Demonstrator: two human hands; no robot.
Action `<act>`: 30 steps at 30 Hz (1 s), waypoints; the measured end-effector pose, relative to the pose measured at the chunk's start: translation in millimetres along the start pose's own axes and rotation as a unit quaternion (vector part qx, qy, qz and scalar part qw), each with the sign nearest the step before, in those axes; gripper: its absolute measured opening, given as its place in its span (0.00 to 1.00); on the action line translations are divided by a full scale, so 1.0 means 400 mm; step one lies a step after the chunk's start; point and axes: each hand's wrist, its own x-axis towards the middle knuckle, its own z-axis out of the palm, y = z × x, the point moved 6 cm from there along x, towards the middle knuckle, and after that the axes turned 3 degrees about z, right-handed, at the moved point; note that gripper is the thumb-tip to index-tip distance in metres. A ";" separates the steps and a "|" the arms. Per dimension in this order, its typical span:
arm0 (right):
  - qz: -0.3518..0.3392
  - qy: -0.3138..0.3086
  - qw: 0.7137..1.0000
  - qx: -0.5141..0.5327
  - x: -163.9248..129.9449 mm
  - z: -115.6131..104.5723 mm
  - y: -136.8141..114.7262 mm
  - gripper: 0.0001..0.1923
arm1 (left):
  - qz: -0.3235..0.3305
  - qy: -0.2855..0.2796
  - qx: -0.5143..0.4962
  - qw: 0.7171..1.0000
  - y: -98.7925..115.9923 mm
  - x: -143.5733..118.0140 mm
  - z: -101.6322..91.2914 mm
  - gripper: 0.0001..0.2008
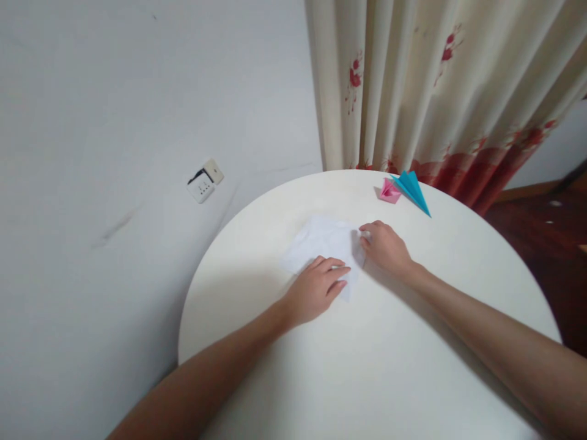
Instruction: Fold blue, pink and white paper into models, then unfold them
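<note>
A thin white sheet of paper (316, 235), slightly creased, lies on the round white table (389, 360). My left hand (316, 287) rests on its near part, fingers stretched out and a little apart, pressing the sheet down. At the sheet's right edge, my right hand (385, 247) is closed, with thumb and fingers pinching a white bit that looks like a raised corner of the paper. The palm side of the right hand is hidden.
Near the table's far edge sit a blue paper plane (413, 190) and a small pink folded-paper piece (389, 192), touching or nearly so. A wall with a socket (200, 187) borders the left. Behind the table hangs a cream and red curtain (403, 79).
</note>
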 end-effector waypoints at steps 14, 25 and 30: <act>-0.100 -0.039 0.994 -0.021 0.003 0.028 -0.003 0.15 | -0.249 0.263 -0.012 0.932 -0.375 -0.070 -0.192 0.14; -0.106 -0.049 0.993 0.002 0.012 0.038 0.008 0.17 | -0.241 0.215 -0.023 0.946 -0.349 -0.052 -0.156 0.09; -0.077 -0.023 0.995 0.061 0.027 0.022 0.022 0.22 | -0.195 0.208 -0.054 0.957 -0.325 -0.036 -0.145 0.10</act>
